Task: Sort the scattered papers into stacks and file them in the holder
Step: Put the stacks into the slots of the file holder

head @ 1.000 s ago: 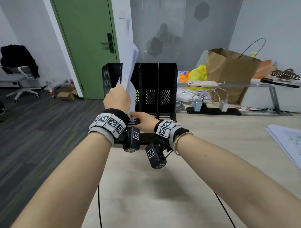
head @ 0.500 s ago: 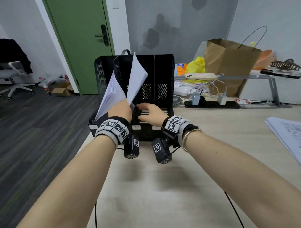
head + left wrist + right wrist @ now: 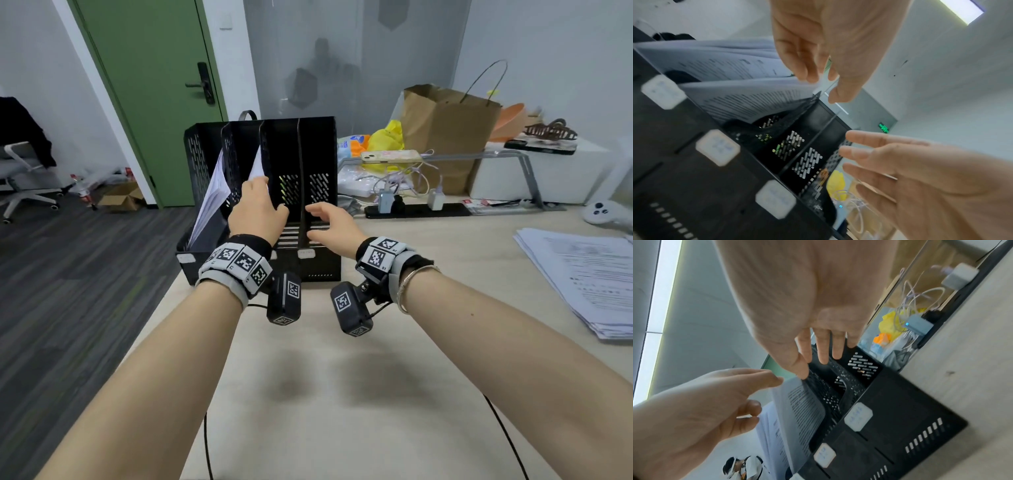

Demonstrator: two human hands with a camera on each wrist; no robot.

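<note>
The black slotted file holder (image 3: 318,267) stands at the table's far left. A thick sheaf of papers (image 3: 209,202) leans in its leftmost slot. A second sheaf (image 3: 257,166) stands in the slot beside it. My left hand (image 3: 263,195) is over that second sheaf. In the left wrist view its loose fingertips (image 3: 809,78) touch the sheaf's top corner, with the thumb apart. My right hand (image 3: 322,219) hovers with fingers spread over the right-hand slots and holds nothing. Another stack of papers (image 3: 582,274) lies on the table at the right.
The holder sits close to the table's left edge, with floor beyond. Behind it are a brown paper bag (image 3: 448,130), a phone (image 3: 390,157) on a grey riser, and chargers with cables (image 3: 404,195). A white controller (image 3: 603,212) lies far right.
My left hand has brought the raised sheaf down into the second slot and loosened its grip. My right hand has lifted off the holder's base and spread its fingers.
</note>
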